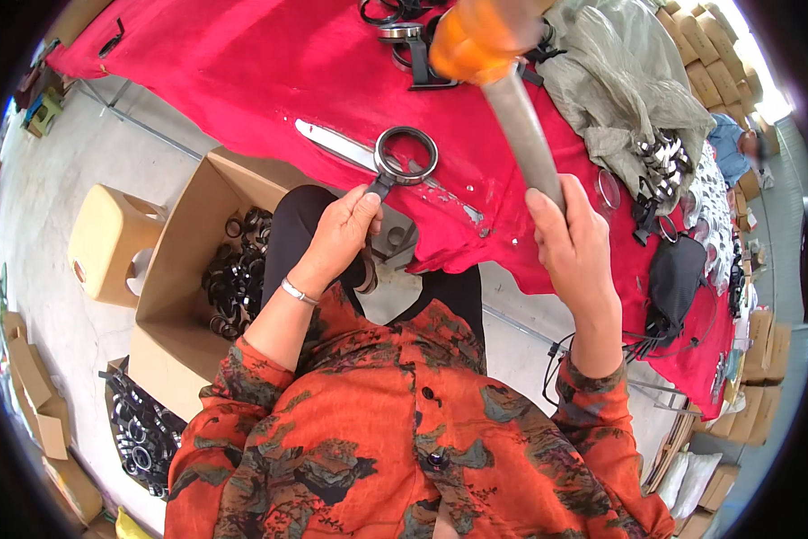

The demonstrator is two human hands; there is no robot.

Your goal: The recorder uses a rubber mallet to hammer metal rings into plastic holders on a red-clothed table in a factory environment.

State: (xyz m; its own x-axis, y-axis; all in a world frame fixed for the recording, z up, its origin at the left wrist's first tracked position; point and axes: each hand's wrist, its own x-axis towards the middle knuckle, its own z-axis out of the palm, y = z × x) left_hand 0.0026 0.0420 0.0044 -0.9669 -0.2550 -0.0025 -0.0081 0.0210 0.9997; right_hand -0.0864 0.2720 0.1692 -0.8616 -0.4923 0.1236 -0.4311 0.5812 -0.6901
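Note:
My left hand [348,229] is closed around the short black handle of a magnifying glass [429,144]. Its round dark rim rests at the near edge of the red-covered table, over a pale worn strip. Whether a lens sits in the ring I cannot tell. Raised over the table on the right, my right hand [573,238] grips the grey handle of a mallet [525,126]. The mallet's orange head is smeared by motion at the top of the view, well apart from the magnifying glass.
Black ring parts [413,45] lie at the table's far side. A grey-green sheet [615,81], loose lenses [608,189] and a black bag [676,278] are on the right. At left stand an open carton [166,305] of black rings, a yellow stool [107,238] and another heap of parts [139,436].

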